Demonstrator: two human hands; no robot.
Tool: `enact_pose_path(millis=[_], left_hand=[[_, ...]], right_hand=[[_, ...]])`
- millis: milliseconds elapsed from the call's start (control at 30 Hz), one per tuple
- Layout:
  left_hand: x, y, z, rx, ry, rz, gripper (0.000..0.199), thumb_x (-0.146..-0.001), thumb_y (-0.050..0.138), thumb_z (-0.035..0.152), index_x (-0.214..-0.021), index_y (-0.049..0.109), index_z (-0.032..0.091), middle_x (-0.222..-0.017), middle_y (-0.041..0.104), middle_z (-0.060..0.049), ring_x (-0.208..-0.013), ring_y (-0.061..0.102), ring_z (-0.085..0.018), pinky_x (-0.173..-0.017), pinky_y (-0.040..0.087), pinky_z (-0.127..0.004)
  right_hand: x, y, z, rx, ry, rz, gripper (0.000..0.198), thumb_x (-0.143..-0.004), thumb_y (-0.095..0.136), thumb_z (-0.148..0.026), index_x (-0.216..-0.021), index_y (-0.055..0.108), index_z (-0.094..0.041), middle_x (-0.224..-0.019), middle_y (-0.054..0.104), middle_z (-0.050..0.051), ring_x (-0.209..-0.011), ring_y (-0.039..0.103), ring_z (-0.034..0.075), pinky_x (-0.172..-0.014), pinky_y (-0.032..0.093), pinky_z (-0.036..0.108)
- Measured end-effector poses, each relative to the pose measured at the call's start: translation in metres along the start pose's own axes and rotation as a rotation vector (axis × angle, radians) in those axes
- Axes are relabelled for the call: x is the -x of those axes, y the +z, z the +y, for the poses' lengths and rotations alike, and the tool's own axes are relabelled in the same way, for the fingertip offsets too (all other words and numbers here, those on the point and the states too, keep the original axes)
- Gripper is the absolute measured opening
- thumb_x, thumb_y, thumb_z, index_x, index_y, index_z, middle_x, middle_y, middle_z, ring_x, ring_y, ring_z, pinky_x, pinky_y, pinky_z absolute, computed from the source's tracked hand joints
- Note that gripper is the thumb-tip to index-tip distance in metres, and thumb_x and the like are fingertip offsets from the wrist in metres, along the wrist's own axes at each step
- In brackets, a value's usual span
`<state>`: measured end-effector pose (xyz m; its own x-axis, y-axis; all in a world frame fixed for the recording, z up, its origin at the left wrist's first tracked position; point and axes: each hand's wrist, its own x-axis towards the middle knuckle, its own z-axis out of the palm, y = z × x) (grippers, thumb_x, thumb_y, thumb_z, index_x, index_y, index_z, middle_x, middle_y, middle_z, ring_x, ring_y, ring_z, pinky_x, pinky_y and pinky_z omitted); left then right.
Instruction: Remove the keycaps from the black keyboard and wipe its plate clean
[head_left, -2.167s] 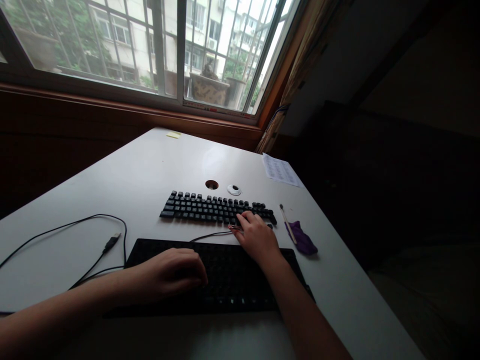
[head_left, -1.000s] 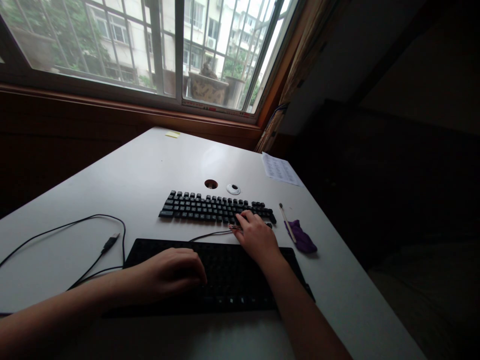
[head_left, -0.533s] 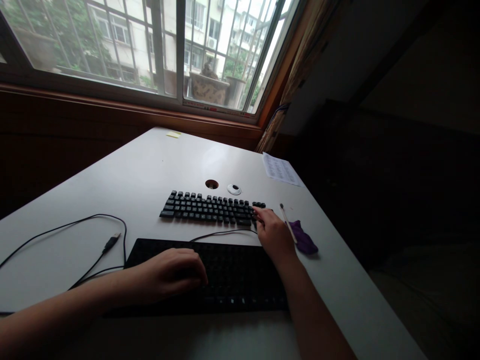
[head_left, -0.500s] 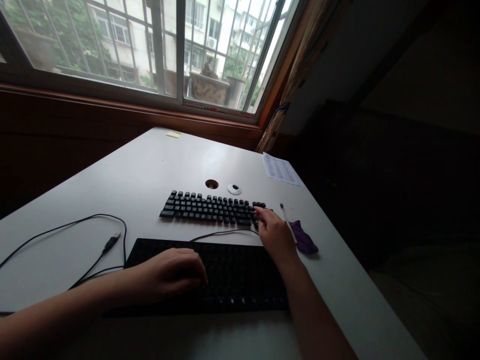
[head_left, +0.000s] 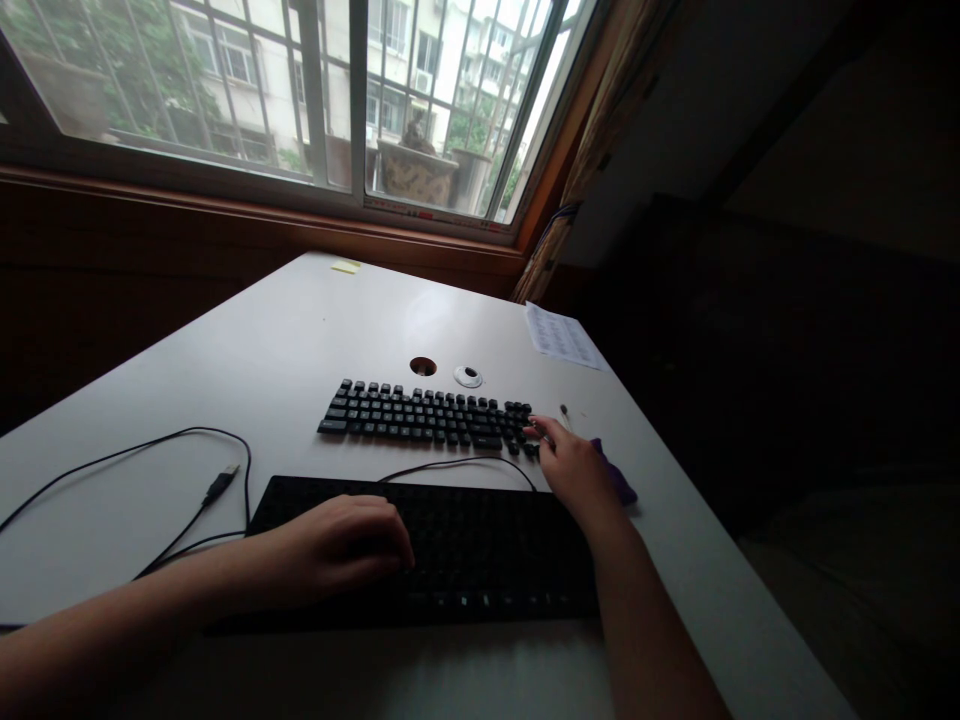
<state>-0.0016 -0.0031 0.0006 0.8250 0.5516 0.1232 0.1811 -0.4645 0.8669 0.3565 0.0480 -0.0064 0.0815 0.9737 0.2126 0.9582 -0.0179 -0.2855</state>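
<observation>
Loose black keycaps (head_left: 420, 412) stand in rows on the white desk, laid out like a keyboard. At their right end is my right hand (head_left: 576, 470), its thumb and fingers bent together around a small keycap, mostly hidden by the fingertips. Closer to me lies a black keyboard (head_left: 495, 550), its surface too dark to make out in detail. My left hand (head_left: 349, 540) rests over the left half of this keyboard with curled fingers; their tips are turned down, and what they may hold is hidden.
A black cable with a USB plug (head_left: 220, 484) loops at left. Right of my right hand are a purple cloth (head_left: 616, 478) and a thin stick (head_left: 565, 418), both partly covered. Behind the keycaps are a desk hole (head_left: 423, 367), a round white cover (head_left: 468, 377), and printed paper (head_left: 562, 335).
My right hand has moved a little to the right, uncovering keycaps at the row's end and covering more of the stick and purple cloth. My left hand stays in place.
</observation>
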Motion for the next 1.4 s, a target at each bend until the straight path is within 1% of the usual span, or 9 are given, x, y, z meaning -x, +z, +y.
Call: enact_pose_path(millis=[167,367,600,867,1067,1233,1400], left_hand=[[-0.0010,0.0001,0.0008,-0.002,0.013,0.005,0.014,-0.100,0.059,0.021,-0.107,0.070,0.019,-0.100,0.071,-0.006,-0.092,0.068,-0.018,-0.082,0.055,-0.027],[-0.0014,-0.0005,0.0023,0.006,0.009,0.001,0.014,-0.099,0.058,0.020,-0.107,0.070,0.019,-0.100,0.071,-0.006,-0.092,0.068,-0.018,-0.082,0.055,-0.027],[-0.0027,-0.0003,0.0025,-0.006,0.025,0.011,0.014,-0.100,0.058,0.021,-0.106,0.070,0.019,-0.100,0.071,-0.006,-0.091,0.068,-0.019,-0.082,0.055,-0.027],[-0.0030,-0.0007,0.0031,-0.006,0.035,0.013,0.014,-0.100,0.058,0.021,-0.106,0.070,0.019,-0.099,0.071,-0.007,-0.091,0.069,-0.019,-0.081,0.056,-0.027],[-0.0024,-0.0001,0.0013,-0.006,0.035,0.007,0.013,-0.100,0.058,0.021,-0.106,0.070,0.019,-0.099,0.071,-0.006,-0.091,0.068,-0.019,-0.081,0.056,-0.027],[-0.0027,-0.0004,0.0023,-0.010,0.029,0.009,0.014,-0.100,0.057,0.020,-0.107,0.070,0.019,-0.100,0.071,-0.007,-0.091,0.068,-0.019,-0.082,0.055,-0.027],[-0.0026,-0.0007,0.0043,-0.005,0.035,0.005,0.015,-0.100,0.057,0.021,-0.106,0.070,0.018,-0.099,0.071,-0.007,-0.091,0.068,-0.019,-0.081,0.056,-0.027]], right_hand=[[0.0010,0.0000,-0.0022,0.056,0.015,-0.058,0.040,-0.092,0.050,-0.012,-0.127,0.065,-0.025,-0.116,0.078,0.006,-0.103,0.074,0.026,-0.087,0.054,0.034],[0.0005,0.0032,0.0003,0.070,0.004,-0.085,0.039,-0.092,0.050,-0.013,-0.126,0.066,-0.025,-0.117,0.077,0.006,-0.106,0.073,0.027,-0.087,0.053,0.034],[0.0006,0.0082,0.0022,0.061,-0.022,-0.069,0.040,-0.092,0.051,-0.015,-0.127,0.065,-0.027,-0.114,0.078,0.005,-0.104,0.073,0.024,-0.090,0.052,0.033],[0.0015,0.0087,0.0004,0.086,-0.036,-0.047,0.040,-0.091,0.053,-0.014,-0.126,0.066,-0.026,-0.113,0.078,0.006,-0.097,0.074,0.025,-0.085,0.052,0.033],[0.0018,0.0057,-0.0032,0.088,-0.035,-0.050,0.039,-0.092,0.053,-0.015,-0.126,0.066,-0.026,-0.115,0.078,0.006,-0.100,0.074,0.025,-0.085,0.052,0.032],[0.0025,0.0051,-0.0036,0.095,-0.032,-0.053,0.037,-0.093,0.053,-0.017,-0.125,0.067,-0.025,-0.110,0.079,0.008,-0.096,0.074,0.026,-0.082,0.052,0.033],[0.0024,0.0077,-0.0026,0.083,-0.038,-0.050,0.037,-0.092,0.054,-0.017,-0.125,0.068,-0.026,-0.112,0.078,0.008,-0.097,0.074,0.025,-0.083,0.052,0.032]])
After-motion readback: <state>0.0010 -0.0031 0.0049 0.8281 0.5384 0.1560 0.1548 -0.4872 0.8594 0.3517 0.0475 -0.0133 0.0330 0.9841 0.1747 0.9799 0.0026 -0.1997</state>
